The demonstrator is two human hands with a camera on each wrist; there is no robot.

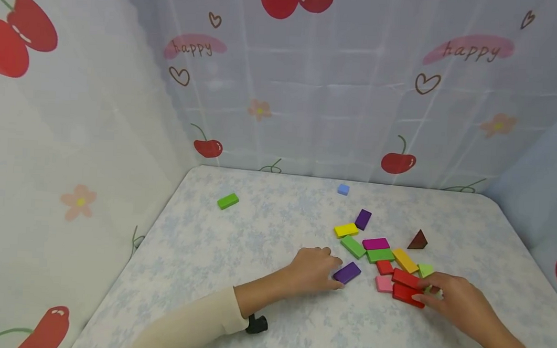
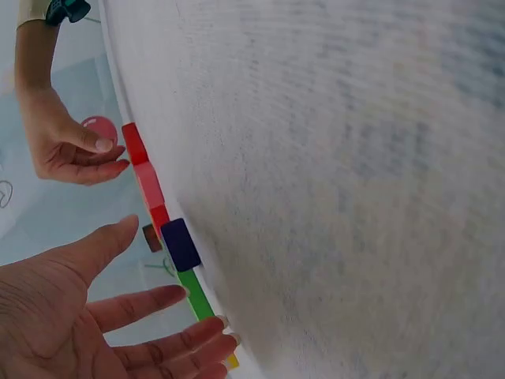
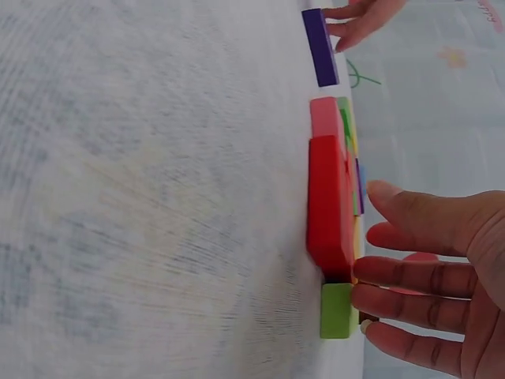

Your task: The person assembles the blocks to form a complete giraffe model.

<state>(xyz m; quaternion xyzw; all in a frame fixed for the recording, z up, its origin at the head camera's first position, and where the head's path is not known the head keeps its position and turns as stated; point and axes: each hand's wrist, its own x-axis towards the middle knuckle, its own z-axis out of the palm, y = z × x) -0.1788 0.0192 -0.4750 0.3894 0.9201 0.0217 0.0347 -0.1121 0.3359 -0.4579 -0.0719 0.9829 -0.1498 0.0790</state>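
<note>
My left hand (image 1: 317, 270) reaches from the left with its fingers spread around the near end of a purple block (image 1: 347, 273). In the left wrist view, a gap shows between the thumb and that block (image 2: 181, 245). On the right, my right hand (image 1: 461, 303) has its fingertips over two red blocks (image 1: 407, 295) lying side by side. The right wrist view shows its fingers fairly straight, fingertips right at the red block (image 3: 327, 205) and a light green block (image 3: 336, 311). A pink block (image 1: 383, 284) and a small red block (image 1: 384, 267) adjoin the red pair.
Green (image 1: 353, 247), yellow (image 1: 346, 230), magenta (image 1: 376, 244) and orange (image 1: 404, 260) blocks lie loosely grouped behind. A dark brown triangular block (image 1: 418, 240) stands beyond them. Farther off lie a small blue block (image 1: 343, 189) and a green block (image 1: 228, 201). Printed curtains (image 1: 309, 133) border the table.
</note>
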